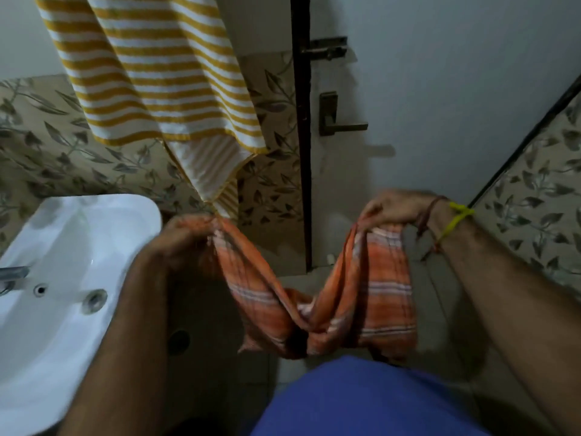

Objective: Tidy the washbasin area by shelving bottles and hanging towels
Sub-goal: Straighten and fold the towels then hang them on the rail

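- washbasin, white, sits at the far left, its tap poking in from the edge and its drain showing in the bowl; no bottles are in view.
- yellow striped towel already hangs on the wall above the basin, its lower corner dropping close to the left hand.
- left hand, blurred, has its fingers curled round one gathered end of the orange checked towel.
- that towel sags in a deep loop between the two hands, in front of the body, above the floor and not on any rail.
- dark door frame runs down behind the loop, with the door latch and lever handle to its right.
- right hand, with a yellow band and a red thread at the wrist, pinches the other end of the towel from above.
- the step in hand looks like spreading the orange towel before hanging it.
- to do it well: draw the hands apart until the sag goes, shift each grip out to a true corner so the cloth opens flat, then lift it level.
- no rail or hook is visible, so where it should go cannot be told.
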